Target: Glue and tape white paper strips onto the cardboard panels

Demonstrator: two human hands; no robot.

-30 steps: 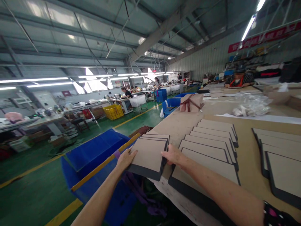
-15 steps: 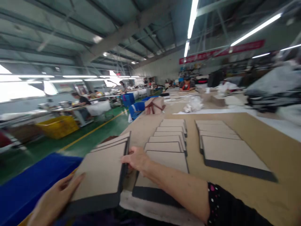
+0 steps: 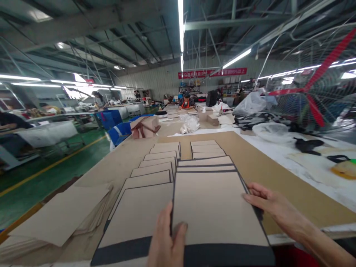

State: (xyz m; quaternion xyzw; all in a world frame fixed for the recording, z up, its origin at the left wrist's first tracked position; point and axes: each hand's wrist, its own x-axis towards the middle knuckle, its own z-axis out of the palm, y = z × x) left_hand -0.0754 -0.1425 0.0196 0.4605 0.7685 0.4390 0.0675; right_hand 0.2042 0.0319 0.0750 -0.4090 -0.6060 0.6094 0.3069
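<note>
A small stack of beige panels with black edging [image 3: 208,207] is between my hands, near the table's front edge. My left hand [image 3: 168,237] grips its near left side, thumb on top. On the right side, my right hand [image 3: 269,204] pinches the edge, its lower fingers partly hidden. To the left, an overlapping row of similar beige panels [image 3: 139,211] lies on the table, its nearest panel close to my left hand. Behind the held stack, a second row of panels [image 3: 205,147] is partly covered by it.
Loose plain beige sheets [image 3: 61,211] lie at the table's left edge. Farther back are a wrapped bundle [image 3: 144,127] and crumpled clear plastic [image 3: 189,124]. A large fan with red blades [image 3: 306,89] stands at right. Another person [image 3: 185,102] sits at the far end.
My hands have carried the held panels from the table's left side to the right, in front of the second row. The view has turned right, bringing the fan into sight.
</note>
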